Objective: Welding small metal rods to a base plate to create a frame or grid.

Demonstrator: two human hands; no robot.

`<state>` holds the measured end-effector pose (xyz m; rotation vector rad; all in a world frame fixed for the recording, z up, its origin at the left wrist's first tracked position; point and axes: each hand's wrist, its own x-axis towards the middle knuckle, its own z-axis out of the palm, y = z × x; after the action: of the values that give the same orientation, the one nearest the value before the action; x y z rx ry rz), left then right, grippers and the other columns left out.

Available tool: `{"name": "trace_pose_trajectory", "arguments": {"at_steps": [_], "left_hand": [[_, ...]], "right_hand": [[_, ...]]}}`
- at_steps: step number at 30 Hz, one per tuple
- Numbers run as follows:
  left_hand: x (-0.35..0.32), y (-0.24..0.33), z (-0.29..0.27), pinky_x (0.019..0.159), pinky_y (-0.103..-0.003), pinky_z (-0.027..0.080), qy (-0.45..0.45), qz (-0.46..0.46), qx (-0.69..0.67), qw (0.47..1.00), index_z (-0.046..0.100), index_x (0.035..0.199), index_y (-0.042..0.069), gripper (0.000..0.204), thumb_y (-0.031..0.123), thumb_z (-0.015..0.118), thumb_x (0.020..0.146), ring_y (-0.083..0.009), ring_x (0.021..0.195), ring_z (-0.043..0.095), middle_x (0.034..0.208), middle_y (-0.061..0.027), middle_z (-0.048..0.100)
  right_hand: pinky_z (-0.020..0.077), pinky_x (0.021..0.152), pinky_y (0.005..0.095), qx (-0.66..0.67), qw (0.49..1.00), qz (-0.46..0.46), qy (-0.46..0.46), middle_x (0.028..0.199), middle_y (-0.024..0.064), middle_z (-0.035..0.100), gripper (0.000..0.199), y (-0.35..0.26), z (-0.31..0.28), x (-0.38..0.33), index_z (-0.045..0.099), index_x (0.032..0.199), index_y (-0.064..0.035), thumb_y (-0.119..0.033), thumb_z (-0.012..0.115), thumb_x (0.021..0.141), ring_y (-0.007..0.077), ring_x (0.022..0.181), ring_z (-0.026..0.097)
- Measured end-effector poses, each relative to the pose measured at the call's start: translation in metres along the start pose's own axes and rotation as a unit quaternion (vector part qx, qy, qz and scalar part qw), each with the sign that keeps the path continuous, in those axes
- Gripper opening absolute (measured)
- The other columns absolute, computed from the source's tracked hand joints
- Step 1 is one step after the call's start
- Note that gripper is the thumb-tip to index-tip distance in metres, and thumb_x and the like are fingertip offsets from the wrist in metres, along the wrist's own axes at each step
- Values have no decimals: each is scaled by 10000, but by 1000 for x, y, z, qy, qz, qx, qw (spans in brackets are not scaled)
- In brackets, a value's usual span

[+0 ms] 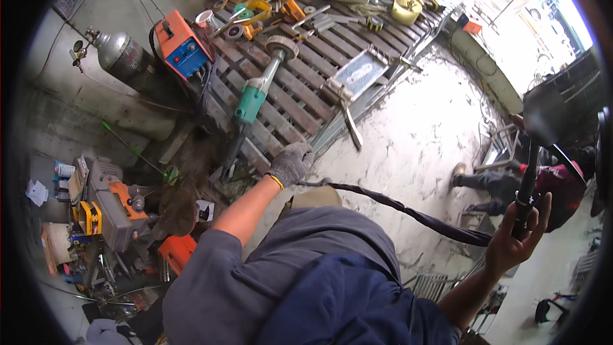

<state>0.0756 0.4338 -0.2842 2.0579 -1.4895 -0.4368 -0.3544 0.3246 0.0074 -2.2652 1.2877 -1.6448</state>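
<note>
My right hand (pixel 516 243), bare, holds the black handle of a TIG welding torch (pixel 527 176) upright at the right, with a finger stretched up beside it. The torch's small reddish nozzle points up and left; its long black back cap slants down to the right. A black sleeved torch cable (pixel 399 206) runs from near my right hand across to my left hand (pixel 291 163). That hand wears a grey knit glove and is curled at the slatted bench's near edge, closed round the cable; its fingertips are partly hidden.
On the metal slatted bench (pixel 300 102) lie a green angle grinder (pixel 252 99), a framed metal piece (pixel 359 75) and scattered tools. An orange welding machine (pixel 182 48) and a gas cylinder (pixel 124 54) stand left. Toolboxes crowd the lower left. Another person (pixel 555 195) is at the right.
</note>
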Motion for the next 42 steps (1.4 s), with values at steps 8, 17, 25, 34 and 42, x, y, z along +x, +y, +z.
{"name": "trace_pose_trajectory", "arguments": {"at_steps": [8, 17, 25, 34, 42], "left_hand": [[110, 70, 25, 780, -457, 560, 48, 117, -162, 979, 736, 1019, 36, 177, 180, 682, 932, -412, 903, 698, 959, -218, 720], [182, 84, 32, 768, -448, 565, 51, 131, -172, 975, 722, 978, 35, 140, 157, 694, 915, -402, 872, 696, 925, -203, 712], [177, 76, 38, 851, -455, 566, 151, -44, -120, 980, 740, 1040, 24, 165, 149, 689, 946, -393, 956, 701, 994, -191, 735], [142, 150, 86, 848, -350, 546, 322, -365, -95, 868, 683, 1120, -4, 168, 119, 639, 1013, -214, 923, 684, 1032, -124, 715], [194, 311, 178, 814, -347, 548, 367, -514, -87, 770, 689, 1153, -14, 195, 93, 629, 1001, -235, 913, 680, 1021, -142, 698]], "right_hand": [[541, 822, 255, -63, 996, -48, 26, 1122, 112, 663, 667, 11, 51, 123, 402, 1555, 26, 15, 713, 965, 169, 1028, 667], [538, 668, 284, -35, 987, -12, -155, 914, 56, 677, 650, 77, 192, 242, 491, 1526, -83, -53, 739, 926, 102, 726, 629], [578, 808, 433, -16, 941, -3, -338, 948, 235, 753, 395, 235, 418, 272, 673, 1271, -37, -159, 724, 898, 368, 882, 753], [525, 940, 510, -23, 905, 12, -425, 1214, 240, 687, 439, 387, 631, 216, 598, 1325, -76, -230, 698, 926, 425, 1129, 664], [503, 1014, 508, -14, 830, 32, -557, 1299, 296, 622, 576, 392, 697, 212, 478, 1367, 13, -284, 654, 907, 455, 1199, 624]]}}
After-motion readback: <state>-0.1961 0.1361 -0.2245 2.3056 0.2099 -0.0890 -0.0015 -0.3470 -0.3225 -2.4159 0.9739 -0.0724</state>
